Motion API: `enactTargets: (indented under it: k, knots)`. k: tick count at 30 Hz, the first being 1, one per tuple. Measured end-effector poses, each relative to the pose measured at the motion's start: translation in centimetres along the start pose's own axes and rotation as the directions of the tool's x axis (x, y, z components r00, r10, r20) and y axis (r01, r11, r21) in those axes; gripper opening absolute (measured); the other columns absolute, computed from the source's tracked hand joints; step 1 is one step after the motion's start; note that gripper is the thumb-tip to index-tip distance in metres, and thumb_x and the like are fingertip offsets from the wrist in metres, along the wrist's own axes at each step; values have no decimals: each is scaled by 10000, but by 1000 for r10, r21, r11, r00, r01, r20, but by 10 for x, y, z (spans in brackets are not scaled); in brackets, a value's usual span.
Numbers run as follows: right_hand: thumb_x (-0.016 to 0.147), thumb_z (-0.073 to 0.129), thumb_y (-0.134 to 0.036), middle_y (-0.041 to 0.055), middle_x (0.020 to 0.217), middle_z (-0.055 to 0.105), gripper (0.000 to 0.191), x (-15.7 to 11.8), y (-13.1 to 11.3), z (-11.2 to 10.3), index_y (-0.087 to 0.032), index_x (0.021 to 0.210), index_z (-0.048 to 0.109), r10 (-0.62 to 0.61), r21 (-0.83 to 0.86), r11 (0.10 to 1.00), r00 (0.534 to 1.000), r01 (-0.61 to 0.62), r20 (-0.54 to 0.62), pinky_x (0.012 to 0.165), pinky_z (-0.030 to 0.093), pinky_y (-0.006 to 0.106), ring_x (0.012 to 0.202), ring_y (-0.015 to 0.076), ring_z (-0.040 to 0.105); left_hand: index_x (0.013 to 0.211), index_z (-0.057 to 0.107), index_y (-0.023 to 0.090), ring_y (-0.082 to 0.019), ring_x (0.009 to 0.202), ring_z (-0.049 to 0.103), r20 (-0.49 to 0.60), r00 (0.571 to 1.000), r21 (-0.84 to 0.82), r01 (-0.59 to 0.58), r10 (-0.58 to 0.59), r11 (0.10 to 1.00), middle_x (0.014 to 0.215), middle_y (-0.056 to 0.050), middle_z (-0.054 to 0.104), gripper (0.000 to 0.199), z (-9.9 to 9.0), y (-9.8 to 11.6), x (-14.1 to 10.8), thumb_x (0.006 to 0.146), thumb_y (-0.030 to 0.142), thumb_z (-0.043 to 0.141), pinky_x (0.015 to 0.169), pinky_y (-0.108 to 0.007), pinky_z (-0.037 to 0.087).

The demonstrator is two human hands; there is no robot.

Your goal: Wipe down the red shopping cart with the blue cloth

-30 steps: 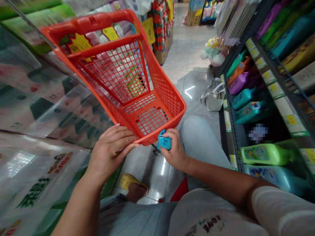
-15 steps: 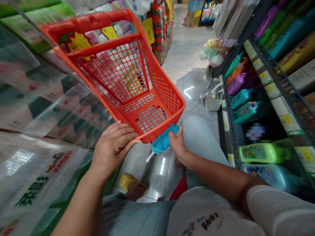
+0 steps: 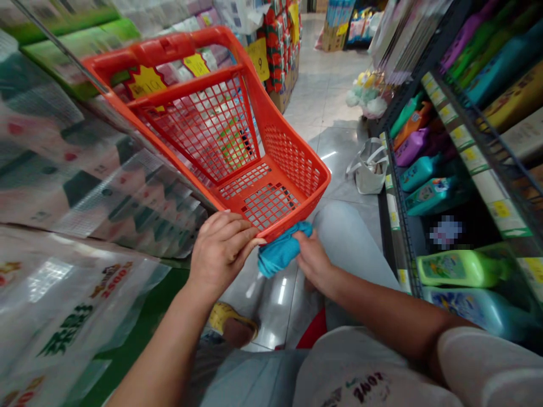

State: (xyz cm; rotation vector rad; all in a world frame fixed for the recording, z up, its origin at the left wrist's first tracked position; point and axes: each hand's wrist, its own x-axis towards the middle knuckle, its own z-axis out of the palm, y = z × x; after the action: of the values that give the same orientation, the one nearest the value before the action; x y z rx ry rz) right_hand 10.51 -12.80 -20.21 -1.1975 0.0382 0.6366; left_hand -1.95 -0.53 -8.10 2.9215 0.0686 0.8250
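Note:
An orange-red plastic shopping basket cart (image 3: 292, 169) with grid sides and a long handle frame stands tilted in front of me, nothing lying in it. My left hand (image 3: 224, 240) is closed over the near left corner of its rim, thumb underneath. Against the outside of the near wall, just below the rim, is a bright blue cloth (image 3: 280, 254). My right hand (image 3: 311, 254) grips this cloth at its right end. Part of the right fingers is hidden behind the cloth.
At left, wrapped paper packs (image 3: 93, 169) are stacked close to the basket. On the right runs a shelf (image 3: 470, 152) of bottles, with a green bottle (image 3: 458, 268) low down. A white bag (image 3: 369, 169) stands on the tiled floor (image 3: 326, 107).
The basket and my left hand appear shifted slightly right in view. The blue cloth has spread and its lower end swung left and down, while my right hand keeps hold of it.

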Motion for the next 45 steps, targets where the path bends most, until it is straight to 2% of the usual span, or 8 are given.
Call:
enactTargets:
  k: [4,9,19,25,30,34,37,45]
  knots:
    - [712,633,-319,-78,822,621,361,15,-34,-23,-274,1021,453,-44,-27,999,997,42,-65,624,522,259,684,127,599,962,713,215,-176,872,637,-27,1000,14,13,-13,1000,888,-21,748,147,10,20,7,921,339,645,926,-394,463]
    - [772,624,-391,-52,902,645,356,2,-40,-17,-283,1075,472,-132,-137,983,990,126,-39,686,549,295,759,149,621,955,713,209,-186,877,611,-87,993,48,81,-77,996,887,-22,740,114,24,38,17,911,298,657,915,-390,452]
    - [767,643,-428,-27,922,634,406,44,-68,-18,-262,1099,476,-246,-211,954,957,212,-152,718,527,322,776,172,604,942,724,217,-200,904,615,-171,960,1,225,-222,974,844,-32,726,153,63,53,56,925,337,631,957,-424,451]
    - [789,631,-457,7,1004,676,448,28,-64,-21,-268,1175,504,-274,-275,927,961,255,-33,739,529,338,830,195,639,958,720,206,-220,914,616,-180,939,3,300,-294,954,835,-46,725,149,90,67,84,928,312,620,950,-445,460]
    - [805,613,-480,14,1025,670,431,55,-87,-20,-257,1160,512,-303,-277,924,946,262,-113,793,523,350,899,204,638,1206,655,214,-212,1136,621,-77,996,42,41,-38,998,1170,-72,729,304,64,16,82,938,350,607,1098,-441,427]
    - [849,599,-465,26,1068,642,387,54,-93,-13,-257,1164,514,-431,-389,838,901,382,-45,852,505,353,949,197,619,1235,647,227,-277,1193,590,-57,992,258,122,-111,958,1198,-96,706,411,30,-66,80,918,483,599,1143,-560,346]
    - [884,576,-408,38,1090,608,292,48,-88,-5,-252,1123,515,-576,-430,722,815,542,61,920,485,360,1013,191,593,1085,716,215,-232,996,626,-41,989,231,144,-139,962,1000,-82,719,349,23,-105,84,947,484,543,1039,-458,446]
    - [865,500,-222,64,1101,556,260,79,-105,0,-256,1120,529,-777,-530,482,619,698,109,992,467,436,1065,218,570,975,744,216,-222,870,573,-169,967,215,224,-189,951,897,-75,688,328,45,-88,94,931,490,570,826,-375,443]
